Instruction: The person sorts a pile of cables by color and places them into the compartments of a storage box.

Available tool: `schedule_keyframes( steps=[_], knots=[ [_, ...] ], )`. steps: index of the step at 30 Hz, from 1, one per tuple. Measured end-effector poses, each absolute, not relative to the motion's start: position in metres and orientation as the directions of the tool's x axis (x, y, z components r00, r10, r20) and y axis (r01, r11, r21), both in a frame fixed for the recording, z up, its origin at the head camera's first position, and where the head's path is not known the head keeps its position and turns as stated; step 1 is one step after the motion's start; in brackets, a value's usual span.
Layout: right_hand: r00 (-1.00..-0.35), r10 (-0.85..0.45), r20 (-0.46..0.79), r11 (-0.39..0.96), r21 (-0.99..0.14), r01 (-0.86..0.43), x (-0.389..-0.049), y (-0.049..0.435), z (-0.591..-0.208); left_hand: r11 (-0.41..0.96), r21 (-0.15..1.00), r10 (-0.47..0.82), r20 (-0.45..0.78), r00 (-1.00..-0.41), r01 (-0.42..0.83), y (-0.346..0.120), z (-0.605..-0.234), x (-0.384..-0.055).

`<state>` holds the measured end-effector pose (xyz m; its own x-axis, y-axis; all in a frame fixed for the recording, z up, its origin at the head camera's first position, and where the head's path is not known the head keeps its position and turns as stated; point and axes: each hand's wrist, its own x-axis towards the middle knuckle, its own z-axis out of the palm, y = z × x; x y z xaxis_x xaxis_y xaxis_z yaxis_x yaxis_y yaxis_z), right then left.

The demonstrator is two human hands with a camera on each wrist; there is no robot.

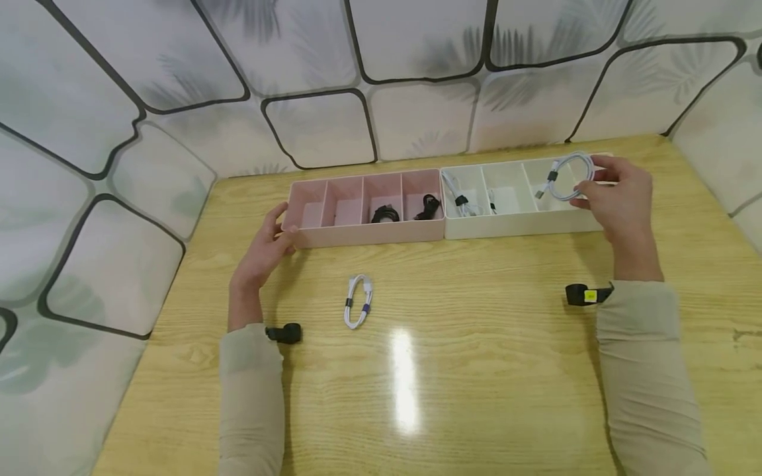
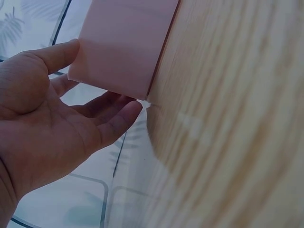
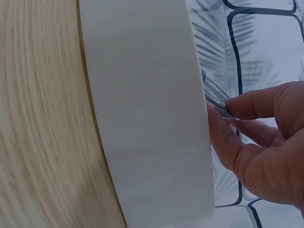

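My right hand (image 1: 619,195) pinches a coiled white cable (image 1: 580,192), bound with a dark tie, over the right end of the white divided box (image 1: 518,226). In the right wrist view, thumb and fingertips meet on the coil (image 3: 218,99) beside the box's rim. At the far left, my left hand (image 1: 262,248) holds the end of the pink divided box (image 1: 369,237), its thumb at the rim and its fingers around the end wall. A second coiled white cable (image 1: 348,311), with a black and a blue tie, lies on the table in front of the pink box.
The two boxes stand end to end near the back wall. Black cables (image 1: 385,213) lie in two pink compartments. The white box holds a white cable bundle (image 1: 461,201) at its left end and a small cable (image 1: 492,201) next to it. The wooden table (image 1: 476,370) extends towards me.
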<state>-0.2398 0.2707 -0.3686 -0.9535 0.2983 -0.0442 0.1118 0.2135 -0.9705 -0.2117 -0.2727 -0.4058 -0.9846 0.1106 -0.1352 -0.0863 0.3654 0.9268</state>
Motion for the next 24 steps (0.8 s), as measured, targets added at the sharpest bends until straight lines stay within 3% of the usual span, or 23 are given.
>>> schedule_keyframes(
  steps=[6, 15, 24],
  knots=[
    [-0.953, 0.302, -0.026, 0.198, -0.976, 0.089, -0.2394, 0.2701, -0.3684, 0.360, 0.929, 0.113, -0.130, -0.985, -0.082, -0.2724, -0.4056, -0.2106],
    [-0.960, 0.280, -0.011, 0.027, -0.999, 0.019, -0.2399, 0.2708, -0.3704, 0.371, 0.925, 0.100, -0.128, -0.987, -0.082, -0.2745, -0.4063, -0.2101],
    [-0.967, 0.254, -0.023, 0.162, -0.985, 0.066, -0.2438, 0.2703, -0.3725, 0.377, 0.923, 0.098, -0.121, -0.988, -0.076, -0.2728, -0.4071, -0.2110]
  ],
)
